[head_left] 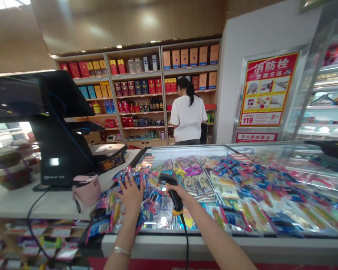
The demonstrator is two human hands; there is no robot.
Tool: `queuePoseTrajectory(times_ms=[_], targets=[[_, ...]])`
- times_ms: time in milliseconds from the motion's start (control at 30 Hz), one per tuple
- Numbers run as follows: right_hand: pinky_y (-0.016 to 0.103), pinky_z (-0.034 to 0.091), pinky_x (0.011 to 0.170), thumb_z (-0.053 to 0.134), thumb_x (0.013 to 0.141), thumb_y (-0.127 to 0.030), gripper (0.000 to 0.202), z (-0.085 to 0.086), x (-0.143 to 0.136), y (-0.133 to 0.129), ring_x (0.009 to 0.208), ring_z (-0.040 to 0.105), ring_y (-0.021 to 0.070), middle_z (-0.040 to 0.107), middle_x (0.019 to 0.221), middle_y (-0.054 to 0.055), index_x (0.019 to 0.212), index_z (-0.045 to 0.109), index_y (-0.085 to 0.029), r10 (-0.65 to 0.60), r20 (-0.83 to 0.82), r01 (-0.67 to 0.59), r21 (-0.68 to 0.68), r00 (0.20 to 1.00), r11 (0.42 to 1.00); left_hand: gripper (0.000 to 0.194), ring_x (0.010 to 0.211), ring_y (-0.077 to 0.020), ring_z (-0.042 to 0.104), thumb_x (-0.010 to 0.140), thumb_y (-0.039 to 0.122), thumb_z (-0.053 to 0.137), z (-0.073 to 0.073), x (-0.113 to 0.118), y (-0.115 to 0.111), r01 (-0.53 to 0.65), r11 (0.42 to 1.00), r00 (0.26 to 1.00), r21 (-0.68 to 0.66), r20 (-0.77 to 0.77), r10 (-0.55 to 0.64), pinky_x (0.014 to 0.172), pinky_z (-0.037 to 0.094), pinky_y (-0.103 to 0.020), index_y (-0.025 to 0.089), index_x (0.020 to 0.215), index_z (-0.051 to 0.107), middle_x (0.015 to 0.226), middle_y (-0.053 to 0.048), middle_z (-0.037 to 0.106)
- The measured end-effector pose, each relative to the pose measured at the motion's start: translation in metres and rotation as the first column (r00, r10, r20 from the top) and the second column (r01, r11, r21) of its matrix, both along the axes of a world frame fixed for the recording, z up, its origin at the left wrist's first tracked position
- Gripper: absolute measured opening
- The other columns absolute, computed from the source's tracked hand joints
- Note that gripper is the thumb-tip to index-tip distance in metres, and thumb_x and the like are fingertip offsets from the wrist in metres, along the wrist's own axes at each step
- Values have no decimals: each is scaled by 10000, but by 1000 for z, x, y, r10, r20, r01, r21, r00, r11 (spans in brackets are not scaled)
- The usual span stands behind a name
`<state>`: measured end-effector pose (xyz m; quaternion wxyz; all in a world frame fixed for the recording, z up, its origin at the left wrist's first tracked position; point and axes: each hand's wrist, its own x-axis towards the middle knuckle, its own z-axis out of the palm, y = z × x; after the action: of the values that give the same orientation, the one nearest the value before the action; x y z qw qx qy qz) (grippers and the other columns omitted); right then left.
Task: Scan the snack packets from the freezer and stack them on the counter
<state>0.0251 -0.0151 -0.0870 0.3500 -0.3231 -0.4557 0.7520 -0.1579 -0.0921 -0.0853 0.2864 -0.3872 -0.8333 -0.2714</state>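
Observation:
My right hand is wrapped around a black and yellow barcode scanner, its head tilted up to the left and its cable hanging over the front edge. My left hand lies with fingers spread on blue and pink snack packets piled at the left end of the glass-topped freezer. Whether its fingertips grip any packet cannot be made out. More wrapped packets are strewn across the glass to the right of the scanner.
On the left counter stand a black checkout terminal, a pink pouch and stacked tubs. Behind the freezer, a person in a white shirt faces shelves of boxes. A fire-hydrant sign hangs at right.

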Motion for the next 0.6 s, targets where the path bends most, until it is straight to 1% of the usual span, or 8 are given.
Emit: queuePoseTrajectory(times_ms=[100, 133, 200, 267, 367, 433, 533, 600], targets=[[172, 455, 448, 695, 717, -160, 95, 3, 1, -1, 426, 552, 91, 639, 529, 39, 704, 610, -121, -2, -6, 2, -14, 1000, 1000, 544, 1424, -314, 224, 937, 378, 299, 4, 2, -10, 115, 982, 993, 149, -46, -109, 1107, 180, -612, 112, 1396, 416, 1471, -164, 405], [171, 457, 448, 693, 720, -155, 91, 4, 2, -2, 426, 551, 90, 643, 537, 42, 699, 611, -121, -1, -10, 1, -16, 1000, 1000, 529, 1424, -290, 239, 935, 355, 306, 5, 2, -13, 156, 971, 987, 183, -58, -148, 1126, 164, -585, 126, 1400, 412, 1463, -154, 422], [173, 457, 442, 705, 714, -150, 94, 5, 4, -4, 422, 551, 90, 649, 548, 42, 704, 614, -125, -3, -11, 2, -23, 1000, 1000, 502, 1401, -273, 302, 925, 320, 328, 5, 1, -17, 208, 954, 978, 217, -60, -200, 1148, 142, -549, 142, 1382, 439, 1424, -143, 476], [174, 453, 432, 717, 705, -149, 102, 6, 5, -5, 414, 548, 90, 647, 551, 33, 721, 619, -129, -4, -7, 4, -28, 1000, 1000, 481, 1359, -283, 371, 917, 308, 336, 3, -3, -18, 204, 955, 979, 214, -34, -201, 1146, 163, -530, 129, 1336, 491, 1373, -151, 528], [176, 450, 424, 711, 704, -133, 97, 4, 5, -5, 405, 543, 88, 641, 548, 18, 731, 618, -132, -10, -7, 10, -28, 1000, 1000, 492, 1263, -298, 477, 916, 319, 311, -1, -10, -13, 160, 976, 986, 147, 22, -165, 1086, 307, -474, 63, 1262, 549, 1315, -198, 562], [177, 448, 422, 705, 702, -126, 92, 3, 5, -3, 407, 543, 88, 642, 550, 17, 728, 617, -129, -14, -20, 13, -22, 1000, 1000, 517, 1216, -293, 515, 916, 335, 294, -2, -14, -11, 157, 983, 987, 92, 26, -160, 1038, 372, -431, 34, 1249, 551, 1300, -218, 563], [183, 442, 416, 729, 684, -142, 122, 10, 6, 1, 404, 533, 87, 640, 549, 8, 738, 621, -125, -38, -71, 39, 6, 997, 999, 545, 1200, -301, 522, 917, 363, 276, 2, -17, -10, 155, 985, 988, 71, -19, -154, 1037, 370, -429, 19, 1239, 550, 1298, -220, 560], [187, 442, 416, 751, 674, -170, 151, 24, 13, 3, 408, 532, 86, 652, 569, 10, 742, 624, -126, -50, -112, 56, 50, 992, 997, 548, 1207, -317, 513, 913, 372, 279, 8, -15, -10, 140, 985, 990, 100, -40, -137, 1050, 350, -453, 20, 1226, 559, 1297, -223, 560]])
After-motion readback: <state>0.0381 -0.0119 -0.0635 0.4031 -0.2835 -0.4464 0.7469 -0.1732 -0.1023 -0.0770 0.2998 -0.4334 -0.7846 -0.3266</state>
